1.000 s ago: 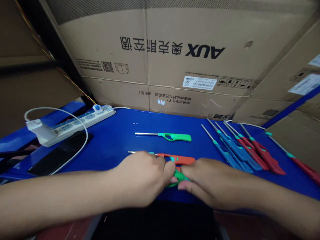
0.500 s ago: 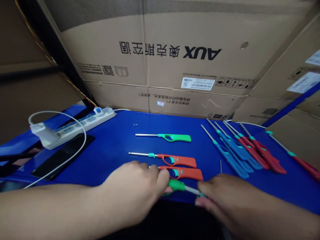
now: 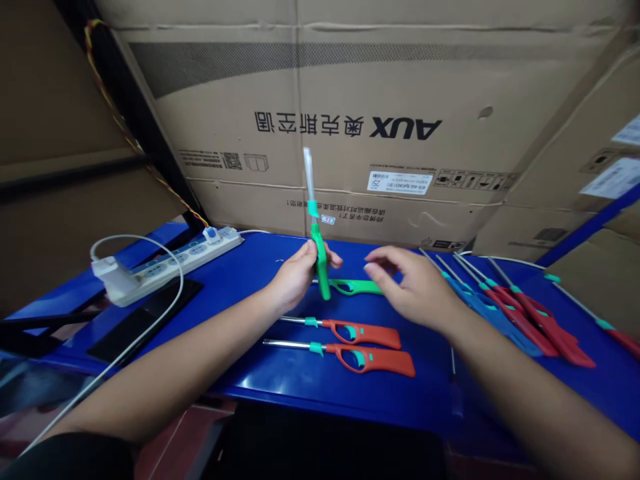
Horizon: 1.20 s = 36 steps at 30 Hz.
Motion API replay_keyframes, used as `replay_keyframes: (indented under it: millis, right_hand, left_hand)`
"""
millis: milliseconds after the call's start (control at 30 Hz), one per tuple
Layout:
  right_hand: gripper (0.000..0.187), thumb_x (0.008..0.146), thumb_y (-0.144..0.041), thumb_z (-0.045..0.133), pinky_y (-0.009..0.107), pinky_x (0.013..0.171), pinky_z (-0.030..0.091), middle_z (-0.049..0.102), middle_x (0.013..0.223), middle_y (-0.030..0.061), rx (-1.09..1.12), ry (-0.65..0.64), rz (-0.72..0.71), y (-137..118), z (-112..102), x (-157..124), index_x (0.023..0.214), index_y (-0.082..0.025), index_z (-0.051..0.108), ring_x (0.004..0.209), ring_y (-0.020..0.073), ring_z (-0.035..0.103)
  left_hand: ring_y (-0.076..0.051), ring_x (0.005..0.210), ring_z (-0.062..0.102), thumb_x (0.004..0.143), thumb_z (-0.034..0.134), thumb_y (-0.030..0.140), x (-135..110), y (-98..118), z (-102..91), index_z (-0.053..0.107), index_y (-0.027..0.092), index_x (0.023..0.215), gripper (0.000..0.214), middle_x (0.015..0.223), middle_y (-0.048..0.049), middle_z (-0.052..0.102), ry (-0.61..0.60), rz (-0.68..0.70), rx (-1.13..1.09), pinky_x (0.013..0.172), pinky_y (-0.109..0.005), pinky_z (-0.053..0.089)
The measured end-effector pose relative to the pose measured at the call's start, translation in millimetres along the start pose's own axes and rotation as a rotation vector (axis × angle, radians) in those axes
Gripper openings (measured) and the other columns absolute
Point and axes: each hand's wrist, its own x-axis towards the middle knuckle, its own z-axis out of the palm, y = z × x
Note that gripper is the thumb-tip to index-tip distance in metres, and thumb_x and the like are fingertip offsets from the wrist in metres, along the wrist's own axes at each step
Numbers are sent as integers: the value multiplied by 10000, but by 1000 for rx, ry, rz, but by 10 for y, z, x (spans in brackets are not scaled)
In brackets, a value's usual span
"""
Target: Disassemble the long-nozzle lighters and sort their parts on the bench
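Gripping in L hand (image 3: pixel 297 270) a bright-green plastic gas lighter (image 3: pixel 323 267) w/ turquoise collar and slim metal barrel, approx. upright over the middle of the glossy blue table (image 3: pixel 250 267), barrel up, seen against the brown printed cardboard box (image 3: pixel 225 100) along the far edge. Holding nothing visible in R hand (image 3: pixel 420 287), loosely curled and unclenched, nr the table's centre. Poss. too light a pinch: if bumped, could tilt or slip, then land on the second green plastic lighter (image 3: pixel 363 287) lying crosswise below (touching or not, can't tell). Might also fire if squeezed at the trigger, hidden behind fingers, w/ cardboard nearby. If sweeping back low w/ either hand, could shove the two orange-red plastic lighters (image 3: pixel 383 360) off the near edge, or scatter the fanned blue and red plastic lighters (image 3: pixel 565 333) nr the right edge.
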Motion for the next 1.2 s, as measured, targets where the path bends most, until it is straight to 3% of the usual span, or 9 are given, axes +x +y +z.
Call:
replay_keyframes:
  millis: [133, 300, 367, 567, 633, 733, 833, 933, 1200]
  right_hand:
    - [425, 857, -397, 662, 388, 907, 544, 719, 1207, 108, 339, -255, 60, 117, 466, 135, 1229, -190, 672, 1016, 221, 693]
    - [337, 794, -352, 709, 336, 758, 544, 743, 985, 75, 326, -182, 3, 96, 610, 112, 1075, -166, 727, 796, 176, 664]
    - [286, 772, -308, 705, 314, 740, 531, 729, 917, 61, 269, -164, 5, 149, 543, 74, 1013, -156, 727, 764, 164, 644]
    - [265, 747, -312, 702, 299, 696, 492, 705, 881, 56, -38, -399, -11, 442, 270, -4, 964, -162, 729, 744, 170, 617]
    - [275, 752, -325, 698, 303, 694, 486, 709, 913, 62, -114, -485, -25, 478, 251, -12, 972, -165, 738, 755, 179, 624]
    - [306, 774, -316, 687, 318, 754, 492, 724, 1024, 77, -179, -573, -63, 479, 287, -15, 1038, -172, 743, 857, 207, 650]
    - [310, 825, -356, 675, 336, 813, 496, 722, 1047, 82, -180, -591, -106, 507, 320, 0, 1066, -171, 738, 916, 219, 651]
    - [310, 924, -369, 573, 378, 901, 477, 691, 1051, 107, -226, -467, -186, 623, 331, 42, 1090, -156, 726, 991, 235, 619]
    - [363, 940, -354, 564, 413, 981, 445, 640, 1195, 149, -201, -453, -139, 936, 444, 121, 1205, -124, 654, 1101, 254, 571]
  left_hand:
    - [-219, 1157, 640, 948, 424, 472, -77, -47, 36, 410, 219, 1007, 260, 1193, -101, 681, 64, 39, -99, 974, -431, 508]
    - [-230, 1195, 625, 963, 413, 485, -191, -128, 111, 421, 234, 1120, 297, 1335, -106, 622, -101, 14, -120, 944, -442, 537]
    - [-219, 1196, 620, 980, 382, 482, -141, -160, 20, 438, 237, 1181, 322, 1364, -103, 595, -43, 55, -52, 936, -411, 534]
    - [-139, 958, 641, 983, 330, 331, 237, -24, -878, 423, 250, 1211, 259, 1277, -70, 579, 931, 233, 164, 702, -276, 476]
    - [-123, 984, 609, 993, 367, 337, 272, 98, -1065, 451, 228, 1199, 248, 1263, -40, 572, 1040, 446, 283, 751, -266, 456]
    - [-129, 881, 600, 1015, 367, 379, 200, 197, -983, 560, 180, 1006, 277, 963, -15, 638, 809, 671, 538, 783, -286, 457]
    - [-170, 871, 607, 963, 518, 374, 120, 101, -667, 647, 172, 887, 252, 881, -36, 669, 195, 671, 991, 832, -326, 462]
    - [-223, 973, 624, 942, 548, 319, 151, -92, -416, 696, 160, 1051, 243, 1008, -89, 696, -338, 456, 1211, 886, -362, 469]
    - [-203, 791, 625, 817, 720, 321, 467, -198, -237, 730, 152, 927, 202, 876, -70, 676, -611, 244, 1348, 698, -287, 453]
